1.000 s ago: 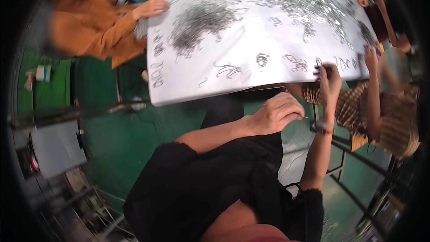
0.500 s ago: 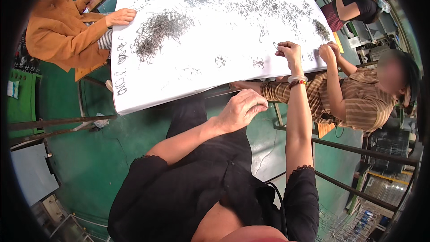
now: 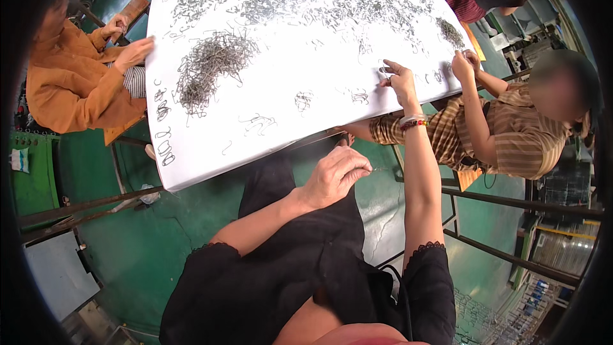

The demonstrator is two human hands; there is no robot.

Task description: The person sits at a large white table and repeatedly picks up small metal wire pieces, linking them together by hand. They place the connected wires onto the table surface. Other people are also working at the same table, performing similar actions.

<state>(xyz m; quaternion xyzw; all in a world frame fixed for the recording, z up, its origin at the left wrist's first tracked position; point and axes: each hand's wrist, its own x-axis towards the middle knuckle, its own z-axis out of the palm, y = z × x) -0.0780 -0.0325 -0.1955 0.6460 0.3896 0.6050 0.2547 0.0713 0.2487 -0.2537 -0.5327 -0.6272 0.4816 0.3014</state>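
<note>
Head view: my right hand (image 3: 401,80) is stretched out to the near edge of the white desk (image 3: 281,76), fingers pinched together on a small wire clip (image 3: 385,70) lying on the sheet. My left hand (image 3: 335,176) hangs below the desk edge over my lap, fingers curled shut; a thin wire (image 3: 378,168) seems to stick out of it, though I cannot tell for certain. A wire pile (image 3: 207,67) sits at the desk's left. One co-worker in orange (image 3: 76,83) sits left, another in stripes (image 3: 511,134) right.
</note>
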